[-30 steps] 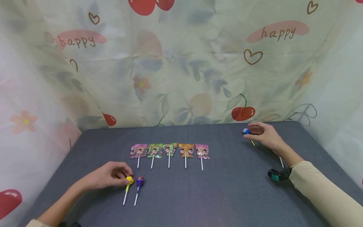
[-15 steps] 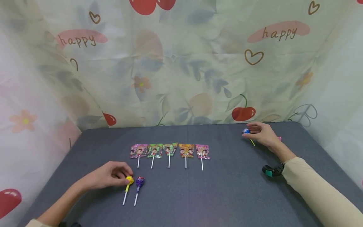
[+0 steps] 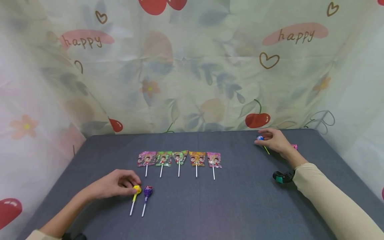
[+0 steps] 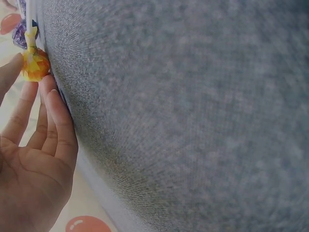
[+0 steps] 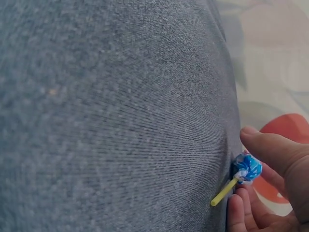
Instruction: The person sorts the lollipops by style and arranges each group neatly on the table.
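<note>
The yellow lollipop (image 3: 137,189) is lying at the near left of the worktop (image 3: 192,206), its stick pointing toward the person. The left hand (image 3: 115,183) is pinching its round head between thumb and fingers (image 4: 59,113). Because this pinch is gathering only a small, wrapped ball, the candy could be rolling out if the tips are bearing off-centre. The purple lollipop (image 3: 148,191) is resting just beside it, apart but near enough that a sideways sweep could be knocking it askew.

Near the far right edge, the blue lollipop (image 3: 260,138) is lying between the thumb and fingers of the right hand (image 3: 277,141). Those fingers are spreading around it, and the thumb is standing clear of the candy, so no pinch is showing; closing unevenly would probably be spinning the ball or nudging it toward the edge. Its yellow-green stick is angling back toward the person, where a finger could be catching it. Behind the right wrist a pink item (image 3: 295,146) is peeking out, mostly hidden; a lowered wrist could be brushing it.

Between the hands, a row of five bagged lollipops (image 3: 180,157) is lying well clear of the right hand; the left hand, being nearer, seems likelier to be disturbing it.
</note>
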Demonstrator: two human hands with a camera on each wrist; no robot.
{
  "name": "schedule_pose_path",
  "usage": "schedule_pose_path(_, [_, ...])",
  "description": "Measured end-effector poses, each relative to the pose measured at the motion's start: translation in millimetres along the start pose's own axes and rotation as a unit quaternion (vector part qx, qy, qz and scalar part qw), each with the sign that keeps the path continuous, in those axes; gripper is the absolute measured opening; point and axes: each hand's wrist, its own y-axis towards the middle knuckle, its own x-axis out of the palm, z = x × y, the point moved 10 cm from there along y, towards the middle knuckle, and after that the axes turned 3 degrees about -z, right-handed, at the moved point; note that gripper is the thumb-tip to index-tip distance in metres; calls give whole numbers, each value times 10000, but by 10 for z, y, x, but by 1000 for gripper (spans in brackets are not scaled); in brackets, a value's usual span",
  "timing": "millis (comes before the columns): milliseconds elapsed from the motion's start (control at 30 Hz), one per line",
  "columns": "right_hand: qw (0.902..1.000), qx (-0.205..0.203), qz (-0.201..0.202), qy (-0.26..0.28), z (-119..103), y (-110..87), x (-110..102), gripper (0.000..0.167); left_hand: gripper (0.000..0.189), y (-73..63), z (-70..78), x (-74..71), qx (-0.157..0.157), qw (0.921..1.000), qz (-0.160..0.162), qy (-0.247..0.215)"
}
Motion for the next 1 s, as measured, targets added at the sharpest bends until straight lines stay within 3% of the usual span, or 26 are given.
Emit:
schedule_pose_path(233, [10000,-9,-15,-92,-19,9,18,56,21,0,0,-10,-101,9999,-6,44])
schedule_pose_path(533, [9989,-283,264,-261,-34,16,12,36,21,-9,8,4,-62,9999,36,104])
schedule_pose_path(733, [9981,-399,433,-208,-59,-52,-50,37,21,2,-6,10,-97,9999,46,108])
schedule_pose_path(1000, [9975,-688,163,4,-236,-279,14,45,21,-15,-15,-4,-123,9998,73,143])
